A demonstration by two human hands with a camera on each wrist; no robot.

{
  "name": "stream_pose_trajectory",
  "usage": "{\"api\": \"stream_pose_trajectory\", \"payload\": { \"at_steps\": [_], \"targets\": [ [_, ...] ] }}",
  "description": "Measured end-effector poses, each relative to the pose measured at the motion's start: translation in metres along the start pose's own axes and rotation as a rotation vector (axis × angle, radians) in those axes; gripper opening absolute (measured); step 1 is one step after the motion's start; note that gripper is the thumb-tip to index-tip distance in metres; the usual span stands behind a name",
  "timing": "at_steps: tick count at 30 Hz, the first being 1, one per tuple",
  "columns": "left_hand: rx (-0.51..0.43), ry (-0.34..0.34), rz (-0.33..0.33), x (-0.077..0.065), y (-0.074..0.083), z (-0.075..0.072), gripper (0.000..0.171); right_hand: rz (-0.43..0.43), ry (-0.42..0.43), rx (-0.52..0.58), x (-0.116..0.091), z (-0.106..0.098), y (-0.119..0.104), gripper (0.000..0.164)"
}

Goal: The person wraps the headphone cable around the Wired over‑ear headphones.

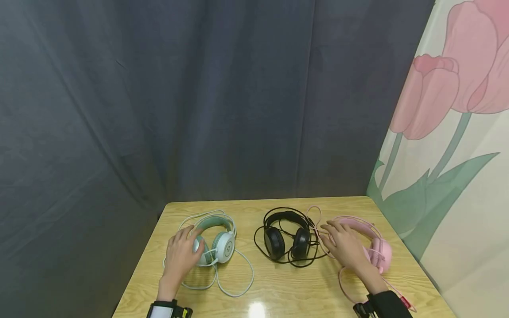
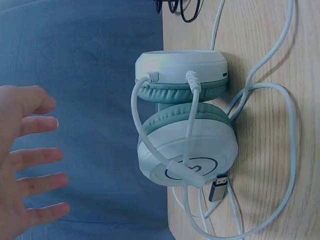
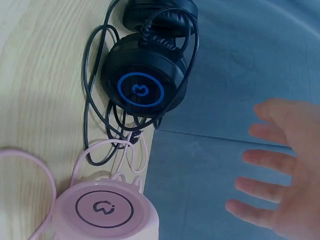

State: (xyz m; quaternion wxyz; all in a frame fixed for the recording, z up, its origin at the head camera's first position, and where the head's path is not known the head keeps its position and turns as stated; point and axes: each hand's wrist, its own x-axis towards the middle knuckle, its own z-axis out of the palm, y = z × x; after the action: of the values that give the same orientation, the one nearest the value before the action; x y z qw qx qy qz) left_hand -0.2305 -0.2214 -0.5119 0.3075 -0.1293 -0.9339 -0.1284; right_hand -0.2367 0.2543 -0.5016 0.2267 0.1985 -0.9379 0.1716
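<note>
Above the white and green headphones my left hand hovers with its fingers spread. In the left wrist view that hand stands apart from the white earcups, holding nothing. My right hand hangs over the left side of the pink headphones, partly hiding them. Its fingers are spread and hold nothing in the right wrist view, where the hand is apart from the pink earcup. Between the hands lie black headphones, with their cable looped around them.
A pale cable loops over the wooden table at the left. The pink cable runs toward the right front and also meets the black one. A dark curtain hangs behind the table; a tulip-printed cloth hangs right.
</note>
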Motion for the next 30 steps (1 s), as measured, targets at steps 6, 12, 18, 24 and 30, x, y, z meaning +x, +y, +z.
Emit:
{"api": "stream_pose_trajectory", "payload": {
  "at_steps": [6, 12, 18, 24, 30],
  "targets": [
    [-0.073, 0.1, 0.054, -0.005, 0.004, 0.01, 0.027, -0.05, 0.058, -0.013, -0.008, 0.007, 0.002, 0.029],
    [-0.117, 0.18, 0.124, -0.019, 0.01, 0.023, 0.023, -0.039, 0.072, -0.063, -0.024, 0.012, 0.008, 0.035],
    [-0.148, 0.172, 0.159, -0.031, 0.016, 0.029, 0.024, 0.02, 0.099, -0.095, -0.045, 0.021, 0.026, 0.043],
    [-0.163, 0.149, 0.179, -0.041, 0.024, 0.037, 0.013, 0.089, 0.064, -0.123, -0.063, 0.029, 0.053, 0.05],
    [-0.196, 0.186, 0.242, -0.05, 0.036, 0.051, 0.049, 0.032, 0.053, -0.173, -0.066, 0.029, 0.063, 0.055]
  ]
}}
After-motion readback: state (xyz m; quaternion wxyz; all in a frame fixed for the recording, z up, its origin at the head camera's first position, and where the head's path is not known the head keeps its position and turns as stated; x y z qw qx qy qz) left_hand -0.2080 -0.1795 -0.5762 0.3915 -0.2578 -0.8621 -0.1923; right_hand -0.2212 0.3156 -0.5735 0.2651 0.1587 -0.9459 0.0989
